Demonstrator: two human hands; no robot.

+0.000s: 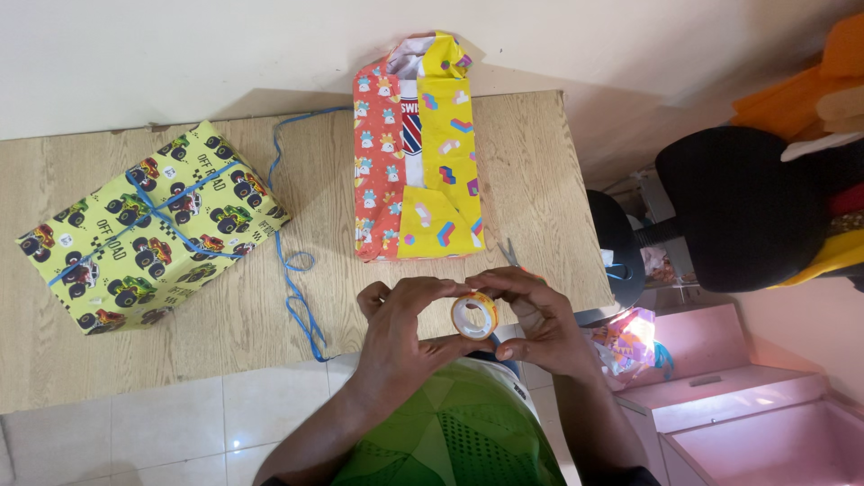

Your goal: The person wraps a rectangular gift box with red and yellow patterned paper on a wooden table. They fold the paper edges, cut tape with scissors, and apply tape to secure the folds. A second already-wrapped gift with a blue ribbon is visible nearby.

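Observation:
Both my hands hold a small roll of clear tape (474, 315) with a yellow core, just in front of the table's near edge. My left hand (400, 328) grips it from the left, and my right hand (533, 317) pinches it from the right, fingertips on the rim. Beyond it on the wooden table (270, 297) lies a box (418, 153) partly wrapped in orange and yellow patterned paper, its middle still showing. Scissors (509, 253) lie by its near right corner, mostly hidden by my right hand.
A box wrapped in yellow-green truck-print paper (148, 225) tied with blue ribbon sits at the left. A loose blue ribbon (292, 270) trails across the table to its near edge. A black chair (738, 207) and pink furniture (747, 405) stand to the right.

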